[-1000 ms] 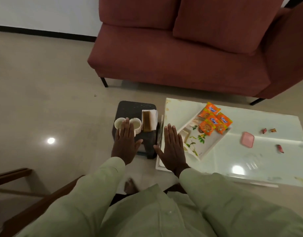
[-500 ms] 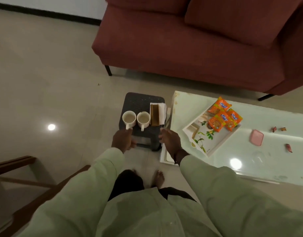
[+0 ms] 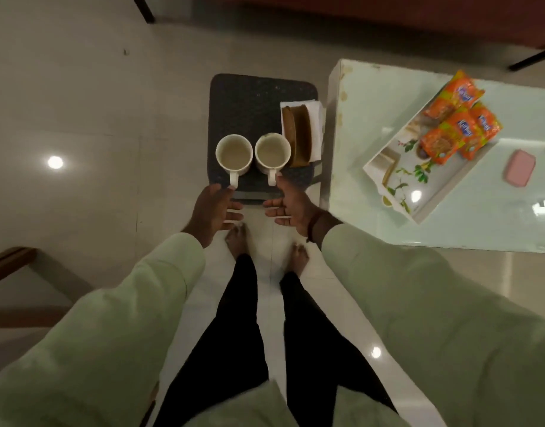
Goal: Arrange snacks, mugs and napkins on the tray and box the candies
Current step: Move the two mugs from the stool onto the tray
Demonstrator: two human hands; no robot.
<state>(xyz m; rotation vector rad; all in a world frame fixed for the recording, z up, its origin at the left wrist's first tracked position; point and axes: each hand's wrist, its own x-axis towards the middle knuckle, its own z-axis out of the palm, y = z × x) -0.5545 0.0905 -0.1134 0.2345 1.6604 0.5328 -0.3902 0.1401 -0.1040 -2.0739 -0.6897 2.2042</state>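
left hand and right hand hang slack, empty. just ahead on a dark square stool, left white ceramic mug and right white ceramic mug aim their handles back, one per hand.

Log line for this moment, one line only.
step: pre-grasp | left hand: open, at left mug handle | right hand: open, at right mug handle | snacks: on tray
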